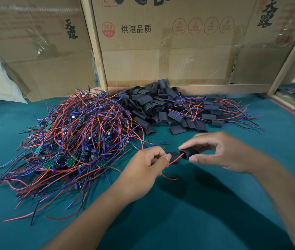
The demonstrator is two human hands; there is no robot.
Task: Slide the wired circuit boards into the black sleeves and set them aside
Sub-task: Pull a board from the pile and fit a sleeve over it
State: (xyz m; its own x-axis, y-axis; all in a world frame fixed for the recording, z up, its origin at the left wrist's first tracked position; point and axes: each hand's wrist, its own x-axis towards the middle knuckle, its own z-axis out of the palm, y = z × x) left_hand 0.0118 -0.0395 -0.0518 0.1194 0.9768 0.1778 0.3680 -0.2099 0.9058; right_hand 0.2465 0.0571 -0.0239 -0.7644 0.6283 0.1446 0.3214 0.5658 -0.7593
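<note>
Mid-insertion on one unit. Left hand [147,162] pinched a wired board [172,156] by its red lead [174,159], thumb and forefinger curled on the wire; board itself mostly dark and hard to make out, its near end right at the sleeve mouth. Right hand [215,152] gripped a black sleeve [188,153] between thumb and fingers, open end facing the left hand. Hands were close together, just apart, the board bridging the gap. Looked only partly in, if at all, so this one still needed pushing through and setting aside.

Done so far, judging by the layout: a finished batch [213,112] of sleeved boards with wires sticking out lay beyond the right hand, a modest row. Left to do: a big tangle of unsleeved boards [67,139] with red, blue and black leads, beside and beyond the left hand, far larger than the finished lot. Heap of empty sleeves [152,103] sat beyond both hands, between the two piles, plenty remaining. Task was early, most of the work ahead. All on green table cover [197,213], cardboard boxes [161,51] behind
</note>
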